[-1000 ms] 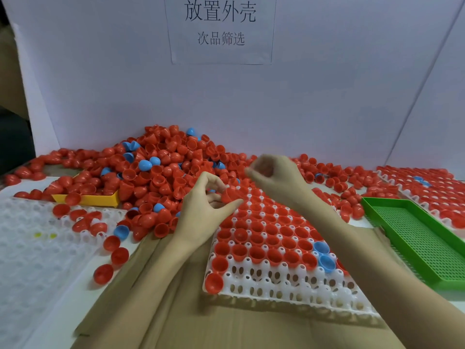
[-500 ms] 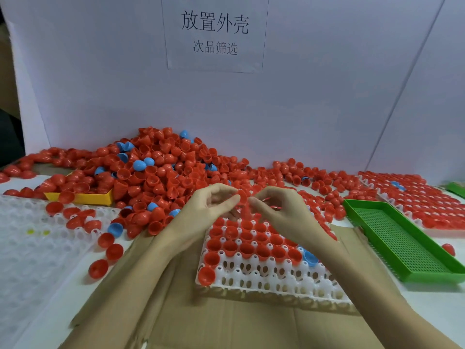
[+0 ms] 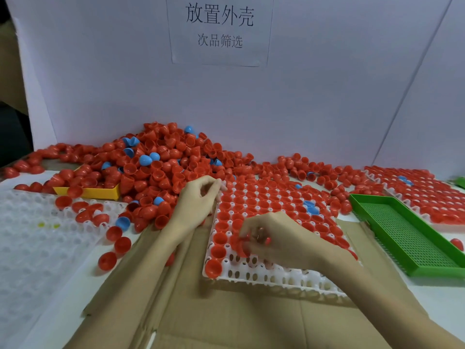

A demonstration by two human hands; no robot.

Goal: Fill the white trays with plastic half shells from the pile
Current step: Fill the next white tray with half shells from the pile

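A white tray (image 3: 266,275) lies on cardboard in front of me, most of its cups filled with red half shells and two blue ones (image 3: 310,207); its nearest rows are bare. My right hand (image 3: 274,239) is low over the tray's near left part, fingers curled round red half shells (image 3: 245,244). My left hand (image 3: 198,197) hovers at the tray's far left corner beside the pile (image 3: 161,167), thumb and fingertips pinched together; whether a shell sits in them is hidden.
A yellow tray (image 3: 86,192) is half buried in the pile. A clear tray (image 3: 30,238) lies at the left with loose shells on it. A green mesh tray (image 3: 407,235) sits at the right, a filled white tray (image 3: 425,197) behind it. White board walls stand behind.
My right hand has come back from the tray's far edge to its near left rows, carrying red shells. My left hand stays near the far left corner.
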